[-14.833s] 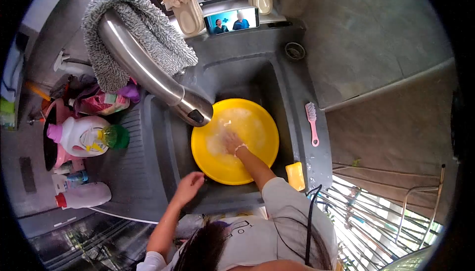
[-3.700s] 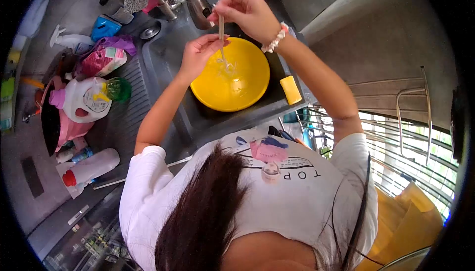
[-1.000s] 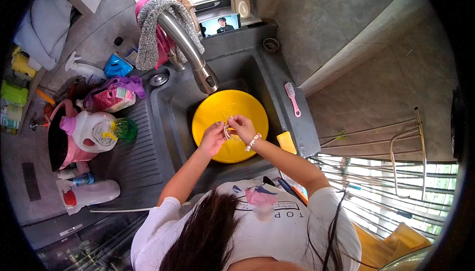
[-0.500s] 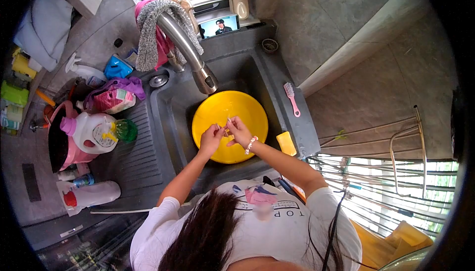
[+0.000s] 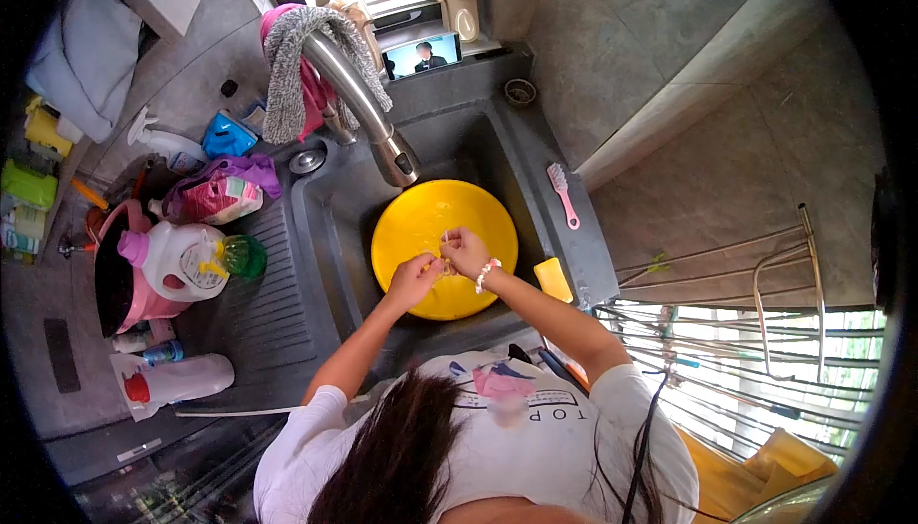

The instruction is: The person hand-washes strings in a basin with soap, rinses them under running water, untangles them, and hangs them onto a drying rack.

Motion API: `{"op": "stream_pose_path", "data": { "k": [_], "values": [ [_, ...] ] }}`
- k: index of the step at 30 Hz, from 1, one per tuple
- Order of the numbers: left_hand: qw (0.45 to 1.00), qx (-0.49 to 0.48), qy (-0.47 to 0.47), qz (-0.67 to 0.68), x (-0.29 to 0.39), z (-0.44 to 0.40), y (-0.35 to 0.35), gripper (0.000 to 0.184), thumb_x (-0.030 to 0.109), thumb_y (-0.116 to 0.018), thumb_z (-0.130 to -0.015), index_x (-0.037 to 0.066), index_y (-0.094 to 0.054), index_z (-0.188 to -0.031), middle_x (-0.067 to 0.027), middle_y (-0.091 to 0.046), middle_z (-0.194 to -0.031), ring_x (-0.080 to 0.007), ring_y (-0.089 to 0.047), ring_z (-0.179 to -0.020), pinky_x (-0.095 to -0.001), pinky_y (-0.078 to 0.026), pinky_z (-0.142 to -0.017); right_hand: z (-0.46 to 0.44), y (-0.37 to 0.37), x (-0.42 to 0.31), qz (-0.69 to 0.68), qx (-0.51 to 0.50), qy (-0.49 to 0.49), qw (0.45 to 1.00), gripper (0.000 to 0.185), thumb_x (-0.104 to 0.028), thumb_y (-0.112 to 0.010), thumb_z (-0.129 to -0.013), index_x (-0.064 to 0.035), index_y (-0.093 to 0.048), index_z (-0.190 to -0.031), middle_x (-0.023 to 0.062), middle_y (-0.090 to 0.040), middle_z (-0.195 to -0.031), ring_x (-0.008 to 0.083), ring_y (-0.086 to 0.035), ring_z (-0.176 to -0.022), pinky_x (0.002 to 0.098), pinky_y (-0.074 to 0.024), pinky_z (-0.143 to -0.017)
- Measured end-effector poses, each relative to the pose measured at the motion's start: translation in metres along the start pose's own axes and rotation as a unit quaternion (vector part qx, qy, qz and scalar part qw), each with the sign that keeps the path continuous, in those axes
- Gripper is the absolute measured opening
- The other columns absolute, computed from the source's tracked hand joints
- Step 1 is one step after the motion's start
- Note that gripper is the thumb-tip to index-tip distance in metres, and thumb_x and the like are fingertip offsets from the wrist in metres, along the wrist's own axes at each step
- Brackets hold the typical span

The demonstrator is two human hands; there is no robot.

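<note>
Over the yellow basin (image 5: 402, 223) in the dark sink, my left hand (image 5: 413, 281) and my right hand (image 5: 466, 252) meet with their fingers pinched. Something small and thin, perhaps a loop, shows between the fingertips; its kind is too small to make out. Both hands seem to grip it. A beaded bracelet (image 5: 485, 276) circles my right wrist. Above the basin's far rim hangs the faucet head (image 5: 398, 163).
On the right sink ledge lie a pink brush (image 5: 563, 196) and a yellow sponge-like block (image 5: 553, 280). A phone (image 5: 422, 55) leans at the back. A white jug (image 5: 186, 258) and a green bottle (image 5: 245, 254) crowd the left drainboard (image 5: 263, 323). A grey cloth (image 5: 285, 75) drapes the faucet.
My hands have stayed together over the basin; the fingers have shifted slightly and the right hand has turned, its fingers more curled. Nothing else has visibly moved.
</note>
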State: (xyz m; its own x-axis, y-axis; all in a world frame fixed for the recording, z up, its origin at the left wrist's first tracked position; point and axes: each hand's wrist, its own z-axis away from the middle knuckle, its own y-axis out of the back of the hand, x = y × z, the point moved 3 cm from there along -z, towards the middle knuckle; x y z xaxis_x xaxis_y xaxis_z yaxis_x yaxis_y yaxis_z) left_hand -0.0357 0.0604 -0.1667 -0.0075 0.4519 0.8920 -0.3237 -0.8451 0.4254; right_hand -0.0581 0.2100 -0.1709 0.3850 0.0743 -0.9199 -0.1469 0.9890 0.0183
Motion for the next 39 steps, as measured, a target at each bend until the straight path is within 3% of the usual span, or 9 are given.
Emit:
{"op": "stream_pose_path", "data": {
  "k": [1, 8, 10, 16, 22, 28, 31, 34, 39],
  "values": [
    [0.995, -0.079, 0.041, 0.051, -0.006, 0.000, -0.004, 0.018, 0.021, -0.060, -0.085, 0.004, -0.058, -0.089, -0.0089, -0.060, -0.076, -0.0166, -0.057, -0.069, -0.0264, -0.045, -0.058, 0.002, 0.001, -0.009, -0.009, 0.009, 0.018, 1.000, 0.026, -0.013, -0.059, -0.080, 0.0025, -0.049, -0.098, 0.0091, -0.058, -0.068, 0.0140, -0.055, -0.045, 0.0264, -0.0435, -0.041],
    [0.964, -0.093, 0.053, 0.244, -0.001, -0.002, 0.003, 0.021, 0.023, -0.054, -0.090, 0.003, -0.059, -0.087, 0.0027, -0.057, -0.076, -0.0069, -0.051, -0.066, -0.0225, -0.043, -0.063, 0.003, 0.012, -0.025, 0.123, 0.014, 0.014, 0.992, 0.029, -0.016, -0.061, -0.081, 0.0016, -0.052, -0.101, 0.0089, -0.059, -0.072, 0.0146, -0.056, -0.046, 0.0250, -0.0446, -0.044],
    [0.943, -0.161, 0.104, 0.271, 0.005, 0.000, 0.009, 0.022, 0.023, -0.055, -0.090, 0.002, -0.059, -0.087, 0.0015, -0.059, -0.079, -0.0080, -0.053, -0.068, -0.0227, -0.043, -0.064, -0.002, 0.007, -0.022, 0.079, -0.156, 0.017, 0.984, 0.025, -0.020, -0.062, -0.083, 0.0000, -0.058, -0.098, 0.0061, -0.059, -0.072, 0.0152, -0.060, -0.058, 0.0260, -0.0468, -0.052],
    [0.991, -0.135, 0.002, 0.020, 0.012, -0.006, 0.026, 0.023, 0.022, -0.054, -0.090, 0.001, -0.060, -0.096, 0.0010, -0.059, -0.080, -0.0090, -0.054, -0.072, -0.0240, -0.043, -0.065, 0.010, 0.015, -0.031, 0.395, -0.145, 0.275, 0.865, 0.026, -0.029, -0.061, -0.083, -0.0038, -0.063, -0.089, 0.0119, -0.060, -0.073, 0.0290, -0.060, -0.074, 0.0381, -0.0469, -0.071],
    [0.983, -0.146, -0.025, 0.105, 0.019, -0.008, 0.034, 0.024, 0.023, -0.051, -0.092, 0.002, -0.062, -0.096, -0.0008, -0.056, -0.070, -0.0082, -0.051, -0.065, -0.0231, -0.042, -0.060, 0.018, 0.017, -0.053, 0.366, -0.148, 0.327, 0.859, 0.025, -0.030, -0.060, -0.084, -0.0052, -0.062, -0.079, 0.0118, -0.060, -0.071, 0.0315, -0.058, -0.069, 0.0389, -0.0454, -0.065],
    [0.906, -0.121, 0.126, 0.384, 0.005, -0.013, 0.074, 0.012, 0.011, -0.051, -0.085, 0.006, -0.057, -0.076, -0.0003, -0.051, -0.066, -0.0104, -0.045, -0.059, -0.0229, -0.035, -0.054, 0.015, 0.027, -0.045, 0.183, -0.248, 0.147, 0.940, 0.028, -0.032, -0.053, -0.089, -0.0047, -0.056, -0.081, 0.0091, -0.053, -0.060, 0.0232, -0.052, -0.054, 0.0334, -0.0399, -0.052],
    [0.914, 0.033, -0.030, 0.404, -0.019, -0.019, 0.102, 0.014, 0.011, -0.049, -0.082, 0.007, -0.051, -0.068, 0.0000, -0.048, -0.062, -0.0120, -0.045, -0.059, -0.0233, -0.034, -0.055, 0.006, 0.051, -0.035, 0.268, -0.205, 0.172, 0.925, 0.030, -0.033, -0.051, -0.090, -0.0043, -0.056, -0.081, 0.0079, -0.051, -0.060, 0.0194, -0.049, -0.053, 0.0336, -0.0389, -0.052],
    [0.837, 0.042, 0.017, 0.546, -0.020, -0.013, 0.138, 0.016, 0.013, -0.046, -0.081, 0.006, -0.050, -0.067, -0.0010, -0.048, -0.061, -0.0139, -0.046, -0.060, -0.0231, -0.034, -0.056, 0.010, 0.075, -0.045, 0.266, -0.179, 0.169, 0.932, 0.031, -0.032, -0.047, -0.092, -0.0054, -0.057, -0.079, 0.0076, -0.053, -0.063, 0.0181, -0.049, -0.058, 0.0315, -0.0387, -0.055],
    [0.954, 0.086, 0.117, 0.261, -0.041, -0.007, 0.141, 0.017, 0.013, -0.044, -0.082, 0.004, -0.052, -0.069, -0.0022, -0.051, -0.062, -0.0107, -0.046, -0.057, -0.0235, -0.034, -0.054, 0.019, 0.079, -0.081, 0.286, -0.199, 0.137, 0.927, 0.031, -0.031, -0.044, -0.094, -0.0049, -0.060, -0.088, 0.0097, -0.057, -0.072, 0.0204, -0.054, -0.069, 0.0319, -0.0426, -0.065]
  ]
}}
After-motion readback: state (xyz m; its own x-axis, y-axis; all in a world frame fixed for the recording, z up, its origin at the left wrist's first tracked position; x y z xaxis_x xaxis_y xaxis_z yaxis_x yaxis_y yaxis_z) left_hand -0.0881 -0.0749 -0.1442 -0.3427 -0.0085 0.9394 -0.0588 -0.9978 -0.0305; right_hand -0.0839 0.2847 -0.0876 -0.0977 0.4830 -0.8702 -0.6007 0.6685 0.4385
